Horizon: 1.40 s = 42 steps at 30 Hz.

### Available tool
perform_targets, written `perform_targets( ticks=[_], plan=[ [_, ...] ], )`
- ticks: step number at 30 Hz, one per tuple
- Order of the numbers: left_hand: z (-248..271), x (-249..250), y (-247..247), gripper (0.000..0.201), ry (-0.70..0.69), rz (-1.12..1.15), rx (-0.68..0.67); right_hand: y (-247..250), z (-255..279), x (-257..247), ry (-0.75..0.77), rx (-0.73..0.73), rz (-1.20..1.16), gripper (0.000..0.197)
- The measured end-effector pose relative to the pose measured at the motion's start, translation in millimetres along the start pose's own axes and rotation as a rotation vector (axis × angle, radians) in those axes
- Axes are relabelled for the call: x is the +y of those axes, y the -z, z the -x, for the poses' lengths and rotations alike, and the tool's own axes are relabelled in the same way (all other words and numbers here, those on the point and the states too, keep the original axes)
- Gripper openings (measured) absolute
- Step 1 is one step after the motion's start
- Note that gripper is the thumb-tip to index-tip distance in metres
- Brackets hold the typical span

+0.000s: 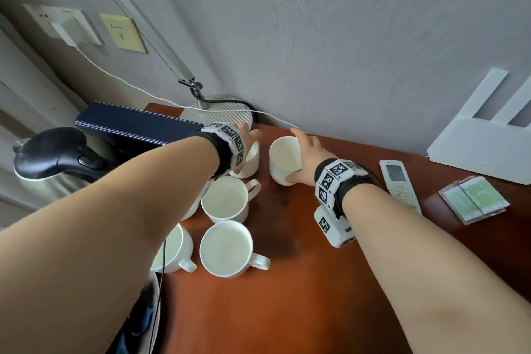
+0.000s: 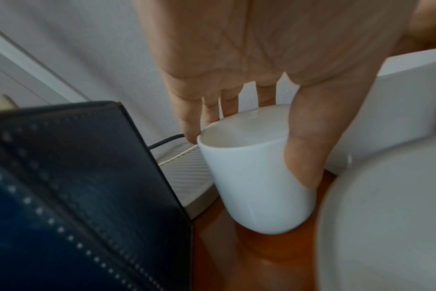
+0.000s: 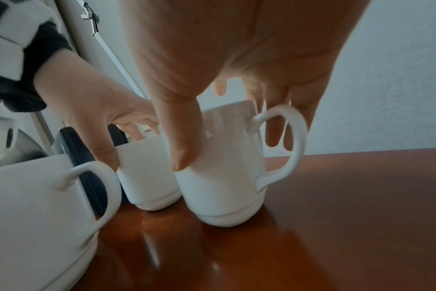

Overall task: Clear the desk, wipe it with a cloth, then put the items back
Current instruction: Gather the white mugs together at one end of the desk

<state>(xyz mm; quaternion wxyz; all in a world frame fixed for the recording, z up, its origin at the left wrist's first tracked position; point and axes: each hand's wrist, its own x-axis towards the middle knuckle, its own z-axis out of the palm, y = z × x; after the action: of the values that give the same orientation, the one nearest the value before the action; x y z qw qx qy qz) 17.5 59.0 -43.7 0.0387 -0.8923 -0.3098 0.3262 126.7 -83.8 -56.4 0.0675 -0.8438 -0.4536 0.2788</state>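
Observation:
Several white cups stand on the reddish-brown desk (image 1: 287, 296). My left hand (image 1: 247, 146) grips a handleless-looking white cup (image 1: 251, 162) at the back, beside the dark blue box (image 1: 135, 126). In the left wrist view the thumb lies on that cup's (image 2: 256, 177) near side and the fingers (image 2: 189, 130) hook over its far rim. My right hand (image 1: 298, 152) grips a white mug (image 1: 283, 158) just to the right. In the right wrist view the thumb presses the mug's (image 3: 224, 187) wall, with the fingers by the handle (image 3: 286, 147). Both cups touch the desk.
Three more white mugs (image 1: 225, 198) (image 1: 227, 248) (image 1: 172, 247) crowd the front left. A kettle (image 1: 51, 158) stands at the far left and a lamp base (image 1: 218, 115) with cables at the back. A remote (image 1: 399, 184), tea packets (image 1: 474, 198) and a white router (image 1: 482, 135) lie on the right.

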Motion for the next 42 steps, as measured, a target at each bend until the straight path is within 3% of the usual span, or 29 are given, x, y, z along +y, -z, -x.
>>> perform_targets(
  ticks=[8,16,23,30,42],
  plan=[
    [9,1,3,0.105,-0.002,0.069,-0.041,-4,7,-2,-0.054,0.007,-0.033,0.099],
    [23,4,5,0.087,-0.002,0.117,0.012,-7,17,-9,-0.069,0.03,-0.046,0.095],
    [55,10,16,0.073,0.009,0.244,0.207,10,42,-14,-0.068,0.116,-0.002,0.091],
    [100,19,28,0.073,-0.027,0.32,0.343,30,90,-24,-0.023,0.242,0.061,0.088],
    [240,33,14,0.071,0.027,0.488,0.587,49,199,-44,0.208,0.313,0.188,0.086]
  ],
)
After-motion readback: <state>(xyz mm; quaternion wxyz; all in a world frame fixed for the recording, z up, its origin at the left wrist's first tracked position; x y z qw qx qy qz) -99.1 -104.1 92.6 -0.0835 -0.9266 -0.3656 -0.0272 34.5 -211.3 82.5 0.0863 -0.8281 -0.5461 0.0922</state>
